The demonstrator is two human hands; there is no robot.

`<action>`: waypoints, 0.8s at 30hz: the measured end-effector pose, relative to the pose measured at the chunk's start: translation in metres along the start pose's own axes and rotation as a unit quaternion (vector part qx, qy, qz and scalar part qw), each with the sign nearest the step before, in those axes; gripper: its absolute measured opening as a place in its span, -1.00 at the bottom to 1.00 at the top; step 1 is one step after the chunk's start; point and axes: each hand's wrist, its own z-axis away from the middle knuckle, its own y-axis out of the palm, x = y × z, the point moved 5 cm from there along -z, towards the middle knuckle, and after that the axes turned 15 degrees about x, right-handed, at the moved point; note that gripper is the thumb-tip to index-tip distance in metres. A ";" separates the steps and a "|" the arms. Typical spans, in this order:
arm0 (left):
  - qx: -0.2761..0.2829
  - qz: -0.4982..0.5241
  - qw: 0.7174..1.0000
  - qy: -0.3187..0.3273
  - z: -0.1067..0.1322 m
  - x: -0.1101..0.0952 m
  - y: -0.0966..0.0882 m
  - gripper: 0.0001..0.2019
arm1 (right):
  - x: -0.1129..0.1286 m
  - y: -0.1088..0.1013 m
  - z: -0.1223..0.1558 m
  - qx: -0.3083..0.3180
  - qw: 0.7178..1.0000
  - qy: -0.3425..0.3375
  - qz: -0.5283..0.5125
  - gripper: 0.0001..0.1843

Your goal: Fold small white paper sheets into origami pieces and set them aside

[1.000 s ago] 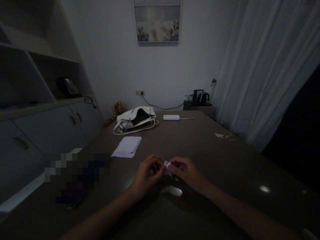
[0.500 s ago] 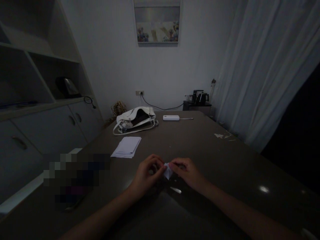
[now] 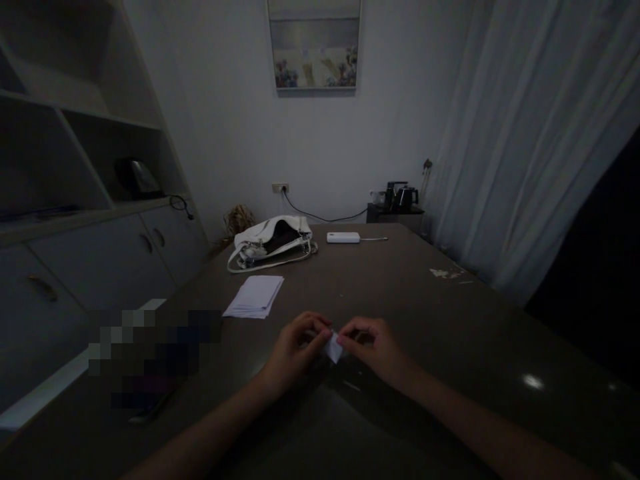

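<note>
Left hand (image 3: 295, 350) and right hand (image 3: 373, 347) were each closed in a fingertip pinch on one small white paper (image 3: 333, 348), held between them. It sat low over the dark surface (image 3: 400, 293); whether it touched could not be told. Light was poor.

Judgement: folding so small a piece wants pinches kept close to the crease, edges matched before pressing, and the surface used as backing. A stack (image 3: 255, 295) of sheets lay well apart.

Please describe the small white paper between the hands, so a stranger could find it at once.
On the dark table, look at the near side, where the left hand and the right hand meet. The small white paper is pinched between their fingertips; unlike the flat stack of sheets farther back on the left, it is tiny and held.
</note>
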 end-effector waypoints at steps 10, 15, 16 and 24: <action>-0.011 0.019 1.000 -0.007 0.000 0.002 -0.001 -0.75 | -0.006 0.005 -0.001 0.053 0.998 0.014 -0.013 -0.71; -0.012 0.026 1.000 -0.005 0.000 0.006 -0.002 -0.77 | -0.009 0.000 -0.001 0.020 0.999 0.014 -0.047 -0.70; -0.012 0.020 1.000 -0.003 0.000 0.006 -0.002 -0.78 | -0.009 0.001 -0.001 0.021 0.998 0.013 -0.053 -0.71; -0.011 -0.023 1.000 0.015 0.001 -0.002 0.000 -0.80 | -0.013 0.003 -0.004 0.041 0.992 0.001 -0.123 -0.73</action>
